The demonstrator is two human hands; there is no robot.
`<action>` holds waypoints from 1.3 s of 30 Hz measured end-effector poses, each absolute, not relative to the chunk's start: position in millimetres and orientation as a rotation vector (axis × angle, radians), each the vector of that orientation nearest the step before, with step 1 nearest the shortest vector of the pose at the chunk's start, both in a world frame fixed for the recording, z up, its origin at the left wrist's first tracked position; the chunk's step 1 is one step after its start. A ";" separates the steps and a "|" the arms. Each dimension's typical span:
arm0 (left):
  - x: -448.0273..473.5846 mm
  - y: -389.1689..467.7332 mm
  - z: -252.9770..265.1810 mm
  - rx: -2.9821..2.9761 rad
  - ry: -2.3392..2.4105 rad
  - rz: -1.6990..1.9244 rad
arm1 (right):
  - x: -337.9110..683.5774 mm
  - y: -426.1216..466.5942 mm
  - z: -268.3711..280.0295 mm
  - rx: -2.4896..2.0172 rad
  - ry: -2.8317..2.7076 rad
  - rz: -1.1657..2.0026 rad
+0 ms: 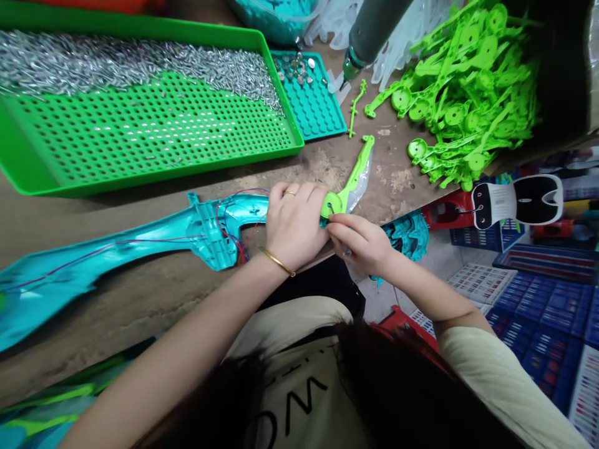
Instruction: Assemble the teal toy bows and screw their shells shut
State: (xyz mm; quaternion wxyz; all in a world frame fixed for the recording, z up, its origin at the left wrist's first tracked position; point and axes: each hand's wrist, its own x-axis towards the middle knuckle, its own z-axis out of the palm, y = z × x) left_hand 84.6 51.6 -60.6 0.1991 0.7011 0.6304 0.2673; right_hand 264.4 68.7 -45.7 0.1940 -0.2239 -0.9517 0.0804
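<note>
A long turquoise plastic shell point(116, 243), shaped like half a toy sword, lies along the table with red and blue wires running over it. My left hand point(297, 221), wearing a ring and a bangle, is closed over its handle end. Just beyond those fingers sits a lime-green part with a round disc point(333, 201) and a curved arm, a clear plastic piece point(362, 184) along the arm's edge. My right hand point(358, 242) pinches a small thin metal screw at the disc; its tip is mostly hidden. Something small and shiny shows in that palm.
A green perforated tray point(187, 168) of metal screws stands at the back left. Beside it lie a teal tray point(321, 118) with small round pieces and a heap of lime-green parts point(468, 106). A power screwdriver point(369, 37) hangs above. Blue crates point(547, 312) stand beyond the table's right edge.
</note>
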 end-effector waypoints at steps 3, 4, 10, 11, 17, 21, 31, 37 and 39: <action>86.3 51.9 -61.3 1.960 1.785 0.754 | 270.5 70.7 -52.5 -0.624 -2.578 0.312; 86.9 52.3 -60.7 1.956 1.791 0.748 | 271.0 70.5 -51.5 -0.618 -2.562 0.323; 89.4 56.2 -55.7 1.901 1.818 0.703 | 270.6 60.5 -17.7 -0.691 -2.369 0.328; 89.4 56.6 -55.4 1.902 1.815 0.706 | 270.9 60.0 -11.5 -0.735 -2.306 0.342; 83.6 56.2 -54.5 1.976 1.752 0.687 | 271.9 63.8 -2.1 -1.057 -2.061 0.536; 77.4 57.3 -52.0 1.990 1.654 0.684 | 275.0 51.9 -14.9 -1.037 -1.946 0.710; 75.7 59.8 -44.8 1.974 1.671 0.509 | 284.3 27.7 -48.7 -0.690 -2.453 0.199; 75.3 60.3 -42.7 1.966 1.661 0.487 | 255.6 2.0 -51.4 -0.826 -2.737 -0.203; 74.8 60.1 -42.3 1.969 1.648 0.487 | 244.6 -5.7 -45.3 -0.919 -2.821 -0.232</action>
